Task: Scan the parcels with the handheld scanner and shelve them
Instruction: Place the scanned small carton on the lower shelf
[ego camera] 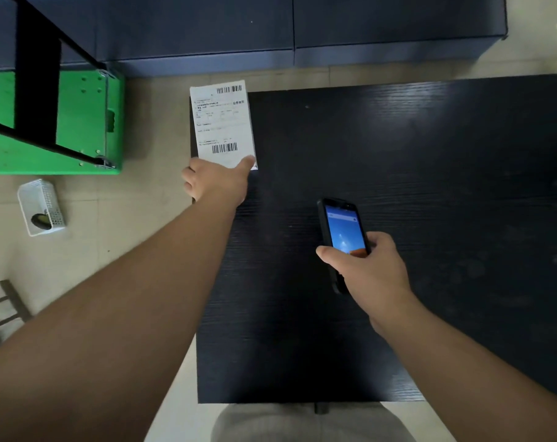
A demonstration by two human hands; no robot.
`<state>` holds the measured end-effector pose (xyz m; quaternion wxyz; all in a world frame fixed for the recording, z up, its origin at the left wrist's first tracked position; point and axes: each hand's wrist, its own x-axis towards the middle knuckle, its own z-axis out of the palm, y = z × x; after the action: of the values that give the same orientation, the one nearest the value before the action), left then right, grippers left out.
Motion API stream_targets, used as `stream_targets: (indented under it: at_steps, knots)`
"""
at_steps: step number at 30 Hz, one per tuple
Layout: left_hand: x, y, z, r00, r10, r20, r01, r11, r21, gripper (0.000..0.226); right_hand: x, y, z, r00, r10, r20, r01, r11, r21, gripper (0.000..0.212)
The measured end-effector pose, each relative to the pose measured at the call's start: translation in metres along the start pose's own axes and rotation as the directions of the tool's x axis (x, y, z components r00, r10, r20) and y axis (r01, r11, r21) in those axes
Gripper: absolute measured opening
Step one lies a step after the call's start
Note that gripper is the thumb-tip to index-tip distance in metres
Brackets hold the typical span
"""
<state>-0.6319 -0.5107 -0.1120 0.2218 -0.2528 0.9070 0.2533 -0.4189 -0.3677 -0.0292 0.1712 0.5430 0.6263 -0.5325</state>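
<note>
A flat parcel (223,124) with a white shipping label and two barcodes sits at the far left corner of the black table (430,186), overhanging its left edge. My left hand (215,181) grips its near edge, thumb on top of the label. My right hand (368,269) holds the black handheld scanner (342,232) above the table's middle. Its lit blue screen faces up and its top end points toward the parcel.
A green cart (79,122) with a black frame stands on the floor at the left. A white perforated basket (41,207) lies on the tiles below it. Dark blue cabinets (271,33) run along the far side. A stool (6,307) is at the left edge.
</note>
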Motion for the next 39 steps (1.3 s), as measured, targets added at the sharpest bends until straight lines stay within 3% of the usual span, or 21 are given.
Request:
stream_targets:
  at_steps: [9, 14, 16, 22, 28, 39]
  knots:
    - [-0.031, -0.032, -0.012, 0.993, -0.034, 0.109, 0.049, 0.989, -0.14, 0.091, -0.025, 0.011, -0.006, 0.999, -0.004, -0.034, 0.005, 1.0, 0.005, 0.087]
    - [-0.05, -0.073, -0.032, 0.956, -0.041, 0.291, 0.133, 0.943, -0.304, 0.033, -0.057, 0.018, -0.013, 0.997, -0.061, -0.053, 0.061, 0.998, 0.003, 0.087]
    - [-0.061, -0.088, -0.041, 0.934, -0.046, 0.355, 0.179, 0.919, -0.352, 0.021, -0.072, 0.021, -0.019, 0.995, -0.08, -0.052, 0.079, 0.997, -0.005, 0.084]
    - [-0.108, -0.118, -0.063, 0.909, 0.005, 0.418, 0.223, 0.84, -0.495, 0.019, -0.122, 0.028, -0.038, 0.989, -0.141, -0.031, 0.14, 0.99, -0.032, 0.083]
    - [-0.17, -0.128, -0.084, 0.904, 0.098, 0.416, 0.203, 0.759, -0.619, 0.039, -0.165, 0.036, -0.064, 0.969, -0.247, -0.001, 0.246, 0.965, -0.085, 0.079]
    - [-0.296, -0.132, -0.095, 0.931, 0.25, 0.264, 0.081, 0.564, -0.821, 0.043, -0.247, 0.067, -0.142, 0.871, -0.463, 0.163, 0.491, 0.836, -0.247, 0.068]
